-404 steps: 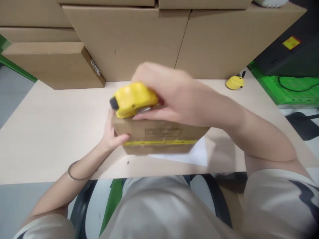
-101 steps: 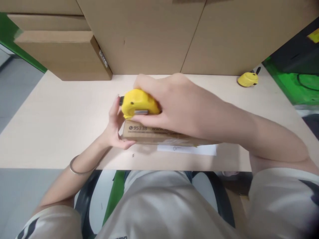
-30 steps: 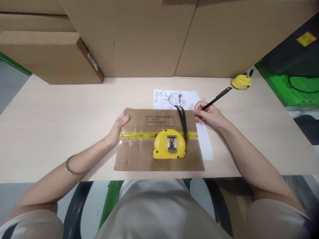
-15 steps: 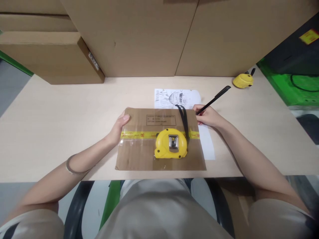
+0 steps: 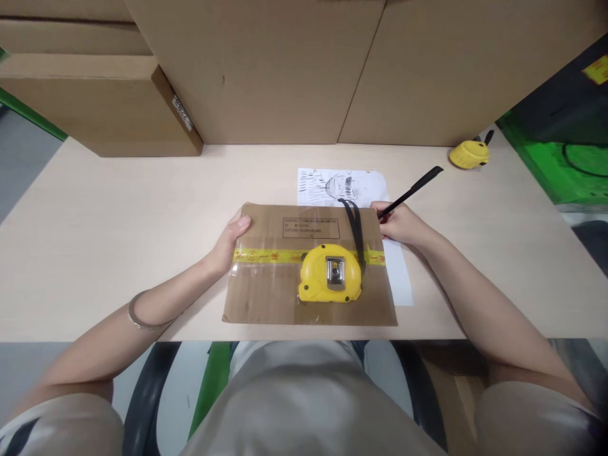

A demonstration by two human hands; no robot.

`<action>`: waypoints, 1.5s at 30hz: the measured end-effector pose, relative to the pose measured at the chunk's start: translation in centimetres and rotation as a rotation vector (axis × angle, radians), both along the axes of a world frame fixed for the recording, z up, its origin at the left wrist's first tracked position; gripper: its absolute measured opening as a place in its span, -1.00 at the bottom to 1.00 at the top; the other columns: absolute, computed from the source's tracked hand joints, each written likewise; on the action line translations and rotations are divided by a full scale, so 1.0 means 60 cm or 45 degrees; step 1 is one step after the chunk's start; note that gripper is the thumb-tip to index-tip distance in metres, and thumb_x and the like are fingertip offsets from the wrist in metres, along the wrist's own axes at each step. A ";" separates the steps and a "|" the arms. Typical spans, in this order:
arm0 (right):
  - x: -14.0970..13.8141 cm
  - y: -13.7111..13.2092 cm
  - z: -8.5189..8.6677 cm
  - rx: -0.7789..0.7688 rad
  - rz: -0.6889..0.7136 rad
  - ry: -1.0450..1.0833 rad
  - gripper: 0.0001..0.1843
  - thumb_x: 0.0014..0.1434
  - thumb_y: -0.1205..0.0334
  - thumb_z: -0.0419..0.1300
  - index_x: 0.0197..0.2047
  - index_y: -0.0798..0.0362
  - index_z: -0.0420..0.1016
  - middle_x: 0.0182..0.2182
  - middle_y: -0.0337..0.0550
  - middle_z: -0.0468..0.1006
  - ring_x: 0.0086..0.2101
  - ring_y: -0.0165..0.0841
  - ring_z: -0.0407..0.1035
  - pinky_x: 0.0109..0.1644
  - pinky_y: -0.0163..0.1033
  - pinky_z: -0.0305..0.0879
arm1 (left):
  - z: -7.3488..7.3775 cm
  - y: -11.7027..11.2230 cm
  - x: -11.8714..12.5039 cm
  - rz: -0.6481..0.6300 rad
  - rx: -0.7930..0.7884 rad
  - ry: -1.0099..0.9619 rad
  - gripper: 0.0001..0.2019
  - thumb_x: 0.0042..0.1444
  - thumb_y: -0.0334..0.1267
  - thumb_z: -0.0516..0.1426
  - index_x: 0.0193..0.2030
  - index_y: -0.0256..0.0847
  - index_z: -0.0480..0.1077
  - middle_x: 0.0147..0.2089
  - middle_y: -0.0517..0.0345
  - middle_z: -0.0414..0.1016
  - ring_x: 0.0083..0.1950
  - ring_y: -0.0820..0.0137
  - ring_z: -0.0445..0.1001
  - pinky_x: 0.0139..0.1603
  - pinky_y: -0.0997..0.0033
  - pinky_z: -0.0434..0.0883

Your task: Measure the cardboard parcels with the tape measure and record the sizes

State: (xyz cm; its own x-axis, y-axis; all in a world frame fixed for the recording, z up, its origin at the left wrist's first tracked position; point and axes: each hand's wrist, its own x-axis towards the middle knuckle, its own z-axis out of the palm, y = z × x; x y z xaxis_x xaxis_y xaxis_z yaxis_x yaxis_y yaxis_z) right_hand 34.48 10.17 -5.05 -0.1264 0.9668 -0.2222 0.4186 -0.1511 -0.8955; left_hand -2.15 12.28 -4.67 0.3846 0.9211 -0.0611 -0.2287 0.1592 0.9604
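Note:
A flat cardboard box (image 5: 266, 291) with yellow printed tape lies in front of me. My left hand (image 5: 232, 237) grips its left edge, thumb on top and the other fingers hidden. On the box rests a yellow tape measure (image 5: 316, 278) with a metal clip and a black strap (image 5: 354, 228). At the box's right edge, my right hand (image 5: 399, 221) is closed around a black pen (image 5: 413, 190), whose tip is hidden. A white paper sheet (image 5: 373, 190) with black scribbles and lines lies partly under the box.
Large cardboard boxes (image 5: 275, 82) stand along the back of the pale table (image 5: 118, 234), with a smaller carton (image 5: 99, 107) at the left. A second yellow tape measure (image 5: 469, 154) sits at the back right. Beyond the right edge is a green surface (image 5: 541, 164) with a black cable.
The whole view has shifted slightly, so things appear a little further right. Both hands keep their holds on the box and the pen; the tape measure stays on the box.

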 end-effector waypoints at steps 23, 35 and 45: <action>-0.004 -0.002 0.001 0.025 -0.002 -0.036 -0.70 -0.15 0.19 0.37 -0.54 0.03 0.28 -0.66 -0.36 0.27 -0.64 -0.52 0.19 -0.55 -0.35 0.04 | -0.001 0.000 -0.001 -0.013 -0.002 0.001 -0.53 0.06 0.22 0.27 -0.16 -0.18 0.46 -0.07 0.00 0.60 0.18 -0.01 0.54 0.14 0.06 0.55; -0.002 -0.001 -0.002 0.037 0.010 -0.054 -0.67 -0.14 0.20 0.36 -0.53 0.01 0.23 -0.67 -0.35 0.28 -0.62 -0.49 0.19 -0.53 -0.34 0.06 | 0.007 -0.007 0.003 -0.033 0.008 0.008 -0.55 0.13 0.20 0.23 -0.13 -0.18 0.46 -0.06 0.00 0.61 0.17 0.01 0.56 0.09 0.10 0.57; -0.001 -0.001 -0.004 0.036 0.007 -0.055 -0.68 -0.16 0.20 0.36 -0.55 0.02 0.22 -0.66 -0.35 0.27 -0.60 -0.49 0.19 -0.51 -0.34 0.06 | 0.003 -0.002 -0.001 -0.048 0.004 0.006 -0.51 0.09 0.23 0.24 -0.11 -0.18 0.48 -0.03 -0.02 0.62 0.17 -0.03 0.57 0.10 0.07 0.57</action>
State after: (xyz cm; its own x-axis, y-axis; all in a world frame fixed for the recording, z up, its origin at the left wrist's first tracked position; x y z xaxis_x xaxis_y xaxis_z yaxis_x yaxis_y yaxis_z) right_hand 34.42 10.11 -5.28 -0.1225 0.9720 -0.2005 0.4574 -0.1240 -0.8806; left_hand -2.19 12.13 -4.51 0.4184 0.9063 -0.0599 -0.2184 0.1644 0.9619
